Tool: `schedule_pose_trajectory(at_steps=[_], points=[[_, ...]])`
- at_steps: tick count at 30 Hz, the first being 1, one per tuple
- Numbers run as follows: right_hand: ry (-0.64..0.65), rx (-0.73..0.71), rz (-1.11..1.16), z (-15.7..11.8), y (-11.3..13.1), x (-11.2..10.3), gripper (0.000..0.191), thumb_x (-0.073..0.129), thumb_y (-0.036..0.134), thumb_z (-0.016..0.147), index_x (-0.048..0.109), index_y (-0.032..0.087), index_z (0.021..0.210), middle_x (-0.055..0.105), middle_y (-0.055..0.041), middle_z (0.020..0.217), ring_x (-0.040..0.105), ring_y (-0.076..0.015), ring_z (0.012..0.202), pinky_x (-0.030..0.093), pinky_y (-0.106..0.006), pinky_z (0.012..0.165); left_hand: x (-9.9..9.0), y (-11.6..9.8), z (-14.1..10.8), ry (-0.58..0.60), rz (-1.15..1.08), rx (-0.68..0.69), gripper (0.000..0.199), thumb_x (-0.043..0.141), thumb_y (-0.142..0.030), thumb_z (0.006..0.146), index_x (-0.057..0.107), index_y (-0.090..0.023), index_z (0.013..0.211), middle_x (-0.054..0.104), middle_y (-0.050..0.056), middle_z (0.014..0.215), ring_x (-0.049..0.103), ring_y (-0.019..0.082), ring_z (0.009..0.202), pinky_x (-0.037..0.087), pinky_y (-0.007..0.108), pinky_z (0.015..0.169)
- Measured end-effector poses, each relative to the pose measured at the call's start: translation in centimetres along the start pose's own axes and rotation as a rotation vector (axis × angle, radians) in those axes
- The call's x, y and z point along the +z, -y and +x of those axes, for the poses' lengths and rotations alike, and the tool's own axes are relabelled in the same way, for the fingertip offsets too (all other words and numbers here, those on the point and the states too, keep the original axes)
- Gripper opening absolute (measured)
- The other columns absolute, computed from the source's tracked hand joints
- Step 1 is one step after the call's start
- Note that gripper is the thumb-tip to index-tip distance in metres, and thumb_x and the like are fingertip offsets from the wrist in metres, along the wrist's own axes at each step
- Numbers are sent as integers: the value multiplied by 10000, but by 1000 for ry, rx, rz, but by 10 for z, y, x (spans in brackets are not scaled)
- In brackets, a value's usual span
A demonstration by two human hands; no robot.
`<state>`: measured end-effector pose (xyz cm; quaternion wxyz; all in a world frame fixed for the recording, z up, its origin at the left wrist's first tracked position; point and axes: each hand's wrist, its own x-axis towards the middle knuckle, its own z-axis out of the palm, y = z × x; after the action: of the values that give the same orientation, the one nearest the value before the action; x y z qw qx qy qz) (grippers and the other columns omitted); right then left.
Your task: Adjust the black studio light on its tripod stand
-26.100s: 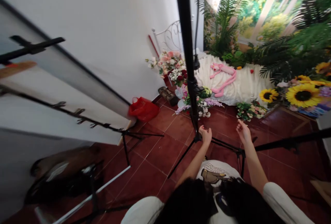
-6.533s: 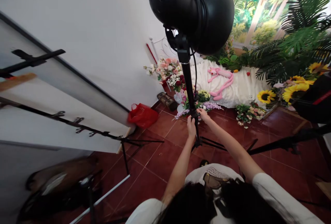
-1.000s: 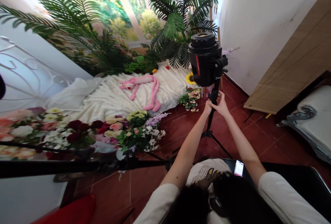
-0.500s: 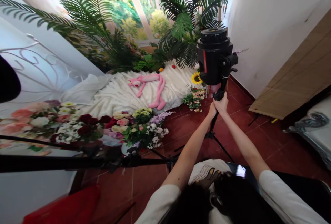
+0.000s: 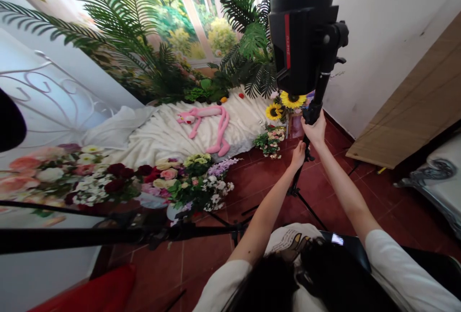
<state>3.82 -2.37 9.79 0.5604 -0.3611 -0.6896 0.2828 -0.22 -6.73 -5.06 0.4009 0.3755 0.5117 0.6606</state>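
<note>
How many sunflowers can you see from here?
2. One sunflower is by the right end of the white cloth; the other sunflower is to its right, just below the light in the picture. The light may hide more.

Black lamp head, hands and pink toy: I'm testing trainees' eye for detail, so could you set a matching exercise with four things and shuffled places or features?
1. black lamp head
2. right hand
3. left hand
4. pink toy

A. at the lower hold on the stand
B. lying on the cream cloth
C. marked with a red stripe
D. at the higher hold

Pairs: 1-C, 2-D, 3-A, 4-B
</note>
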Motion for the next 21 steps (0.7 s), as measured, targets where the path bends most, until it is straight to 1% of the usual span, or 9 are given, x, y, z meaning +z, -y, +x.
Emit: schedule_pose_trajectory(at_steps=[3,7,10,14,17,19,21], points=[[18,-30,11,5,5,-1,581,657,404,795,489,143,1285,691,-148,1092,681,-276,1053,535,-456,957,-1,1,0,15,45,65,679,406,-782,827,630,-160,984,610,12,683,556,102,505,470,235,482],[37,-36,-2,5,8,-2,602,653,432,808,473,149,1307,684,-155,1119,673,-280,1081,539,-452,958,0,0,0,-10,58,53,695,392,-795,822,613,-155,976,587,4,663,532,99,484,452,237,469],[64,-36,-21,2,8,-5,597,661,488,809,478,166,1277,682,-149,1120,665,-288,1097,541,-452,951,1,2,-1,-16,68,68,677,390,-790,827,607,-159,943,576,-3,653,519,95,492,445,232,482],[132,-31,-21,-12,2,-17,589,672,537,810,464,201,1247,689,-120,1068,688,-267,1009,560,-449,901,0,5,0,-27,110,129,693,355,-811,820,602,-166,873,590,14,669,538,111,551,466,250,546],[140,-17,19,-32,-7,-33,550,679,516,818,467,218,1229,691,-97,1054,694,-221,944,571,-402,872,-1,6,1,-36,128,122,729,355,-831,802,619,-163,929,635,49,745,606,157,664,511,294,654],[146,-6,20,-50,-15,-46,463,665,495,837,512,219,1176,692,-90,1053,690,-203,937,571,-375,870,-1,6,1,-47,130,128,737,363,-819,809,630,-160,1006,678,85,867,651,198,826,526,329,779],[199,-16,-24,-68,-26,-60,333,626,479,870,587,215,1071,696,-88,1042,682,-202,954,559,-378,893,-2,6,2,-70,136,128,711,378,-787,831,631,-162,1056,694,113,999,646,228,1001,503,356,906]])
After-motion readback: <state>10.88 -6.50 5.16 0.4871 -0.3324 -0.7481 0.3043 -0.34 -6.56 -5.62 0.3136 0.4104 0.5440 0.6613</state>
